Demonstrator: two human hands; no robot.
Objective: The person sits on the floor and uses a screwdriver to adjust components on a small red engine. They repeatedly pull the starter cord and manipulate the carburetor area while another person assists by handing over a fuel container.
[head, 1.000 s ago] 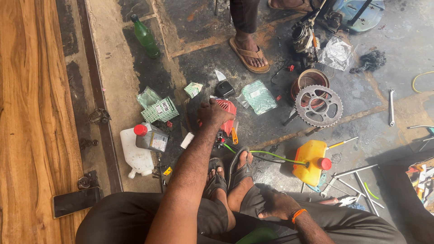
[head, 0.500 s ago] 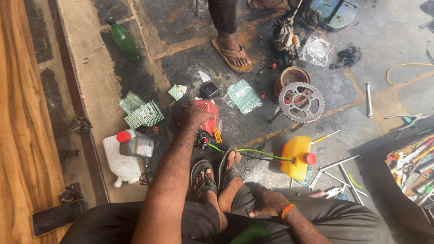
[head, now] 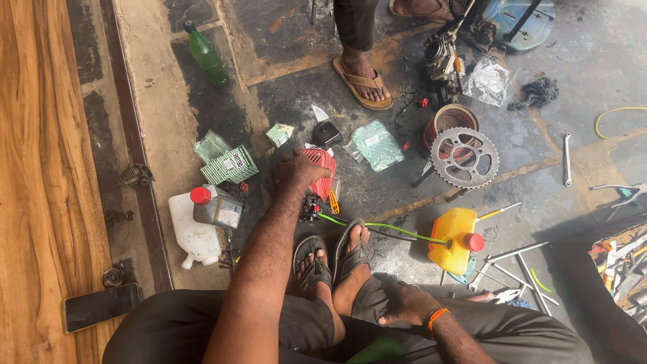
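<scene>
Floor same; L hand (head: 296, 168) still on red engine (head: 321, 172).

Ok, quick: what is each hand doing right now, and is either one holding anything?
Left hand: laid on the red engine part, grip cannot be told.
Right hand: open, resting on the person's own leg, holding nothing.

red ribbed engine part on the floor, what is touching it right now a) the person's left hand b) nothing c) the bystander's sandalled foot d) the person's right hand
a: the left hand rests on top of the red ribbed engine part, while the right hand lies back on the person's own leg and the bystander's sandalled foot stands apart, farther up the floor.
</scene>
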